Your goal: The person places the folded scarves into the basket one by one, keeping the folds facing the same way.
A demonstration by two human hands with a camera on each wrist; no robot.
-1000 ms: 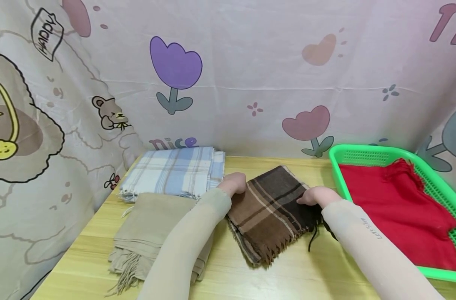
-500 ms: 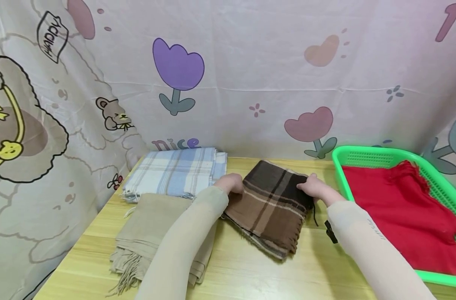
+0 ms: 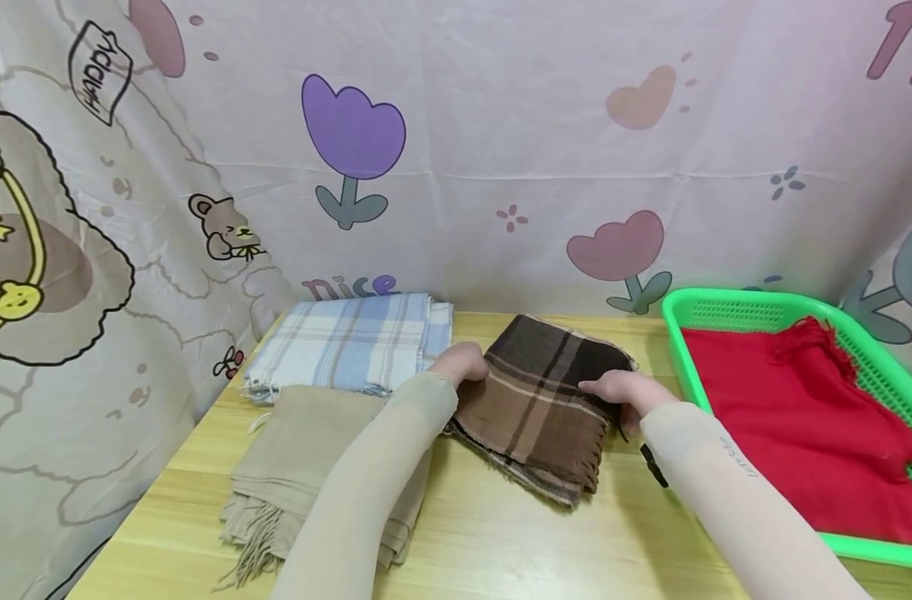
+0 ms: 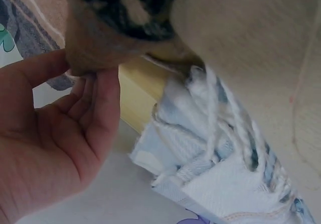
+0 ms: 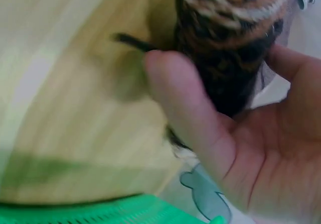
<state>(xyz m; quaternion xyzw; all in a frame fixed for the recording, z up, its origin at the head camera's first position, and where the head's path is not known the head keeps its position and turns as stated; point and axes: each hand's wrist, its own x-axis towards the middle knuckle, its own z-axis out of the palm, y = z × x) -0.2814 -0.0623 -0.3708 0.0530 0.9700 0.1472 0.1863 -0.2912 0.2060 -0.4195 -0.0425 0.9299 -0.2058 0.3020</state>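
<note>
A folded brown and black plaid scarf with fringe along one edge is between my hands over the table. My left hand pinches its left edge; in the left wrist view, thumb and fingertips of that hand close on the brown cloth. On the right edge, my right hand grips the scarf between thumb and fingers. The right wrist view has the layered fringed side within the right hand, and a dark strand sticks out beside a finger. The scarf's underside is hidden in the head view.
Left of the scarf lies a folded beige scarf with fringe. Behind that is a folded blue and white plaid scarf. At the right, a green basket holds a red scarf. A printed curtain hangs behind the table.
The plaid scarf has turned counterclockwise: its far corner went left and its near fringed corner went right. My right hand shifted up the right edge, then slightly back left.
</note>
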